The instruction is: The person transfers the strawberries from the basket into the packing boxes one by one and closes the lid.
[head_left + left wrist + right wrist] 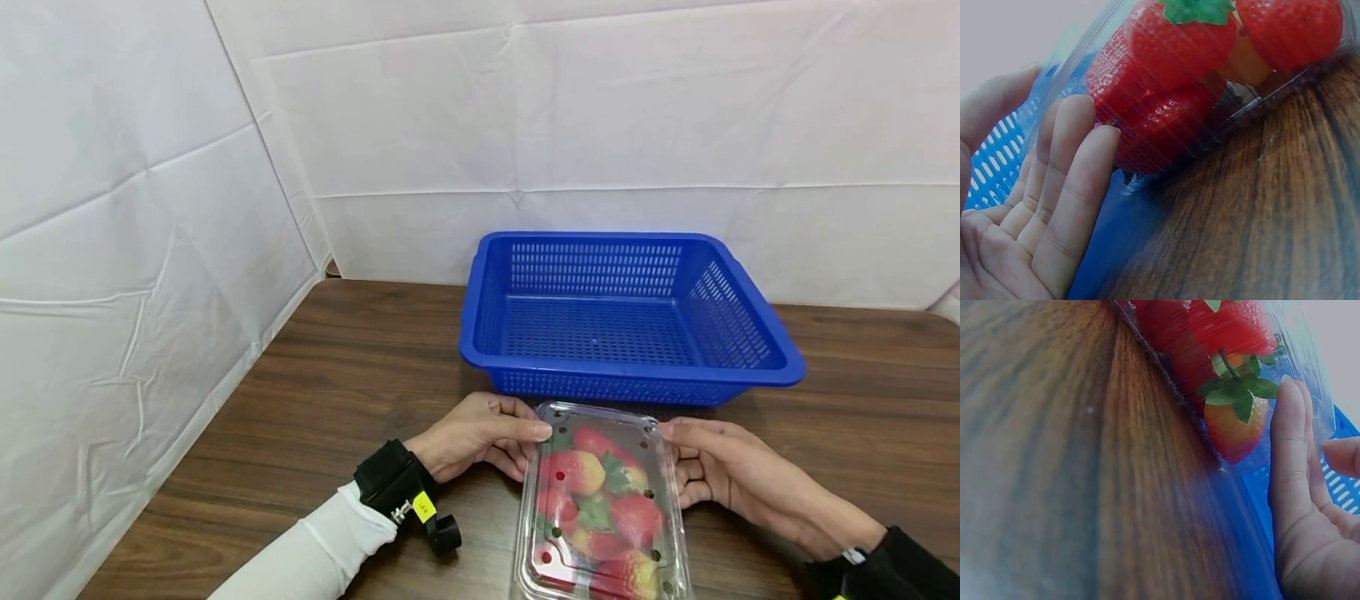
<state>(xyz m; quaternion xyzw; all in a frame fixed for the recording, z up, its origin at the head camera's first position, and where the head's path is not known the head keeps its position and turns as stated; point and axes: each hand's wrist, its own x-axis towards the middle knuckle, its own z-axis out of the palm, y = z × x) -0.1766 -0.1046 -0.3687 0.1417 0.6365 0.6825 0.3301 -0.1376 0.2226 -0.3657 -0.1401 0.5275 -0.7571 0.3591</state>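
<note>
A clear plastic clamshell box (600,500) with small holes in its lid stands near the table's front, full of red and yellow strawberries (636,518) with green leaves. My left hand (480,435) holds its far left corner, thumb over the lid's edge and fingers against the side wall. At the far right corner, my right hand (723,467) grips the box in the same way. Both wrist views show the fingers (1079,187) against the clear wall with strawberries (1235,425) behind it. The lid looks closed.
Just beyond the box sits a blue perforated plastic basket (630,373), with nothing visible inside. The brown wood-grain table (300,392) meets white sheeting (420,150) at the back and left.
</note>
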